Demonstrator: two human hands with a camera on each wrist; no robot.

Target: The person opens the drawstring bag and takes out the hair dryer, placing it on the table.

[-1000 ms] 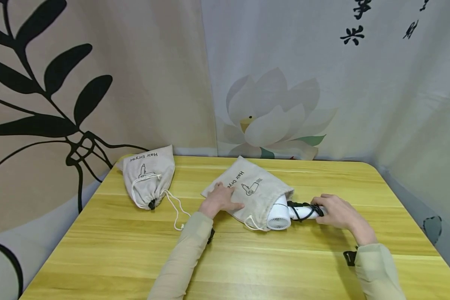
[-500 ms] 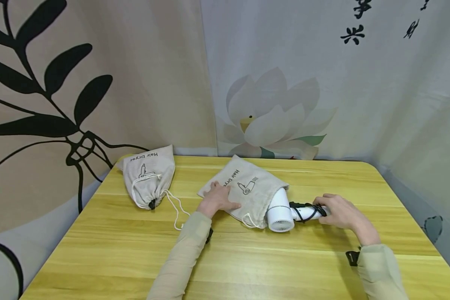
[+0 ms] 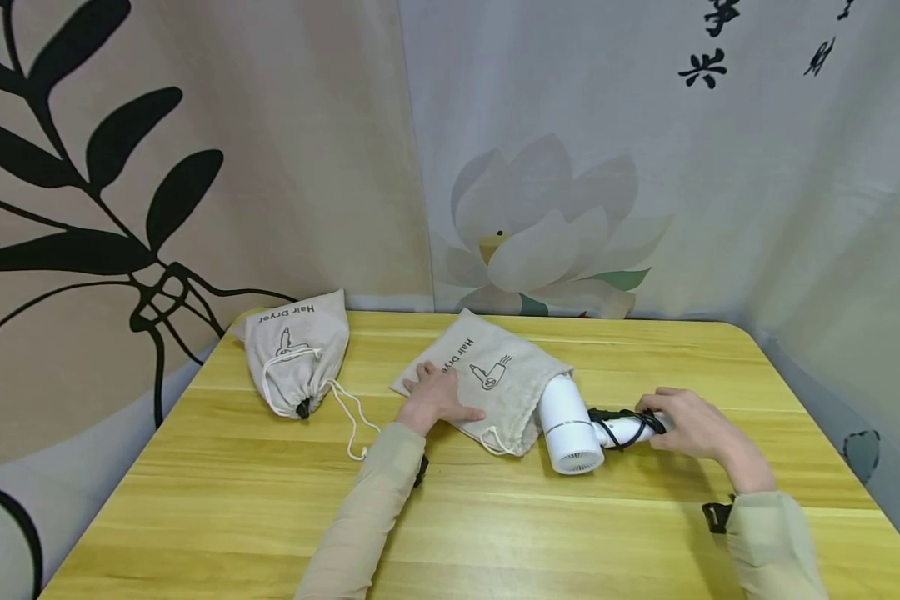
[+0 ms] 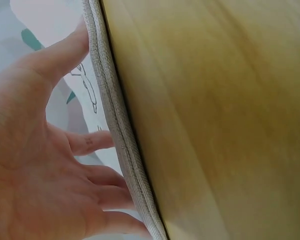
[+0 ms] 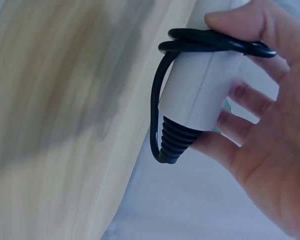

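Note:
A white hair dryer (image 3: 567, 421) lies at the mouth of a beige cloth bag (image 3: 506, 387) printed "Hair Dryer". Part of its body may still be under the fabric; I cannot tell how much. My right hand (image 3: 696, 427) grips the end of the handle, which has a black cord (image 5: 210, 41) wound round it. In the right wrist view thumb and fingers curl about the white handle (image 5: 200, 90). With fingers spread, my left hand (image 3: 433, 400) rests on the left side of the bag. The left wrist view shows its fingertips against the bag's seamed edge (image 4: 115, 100).
A second beige bag (image 3: 300, 350), full and drawn shut, stands at the table's back left, its white drawstring (image 3: 348, 412) trailing on the wood. Behind the wooden table (image 3: 495, 525) hangs a printed curtain (image 3: 330, 150).
The hair dryer has slid right and slightly towards me with my right hand, and more of its body shows outside the bag. The bag has shifted a little left.

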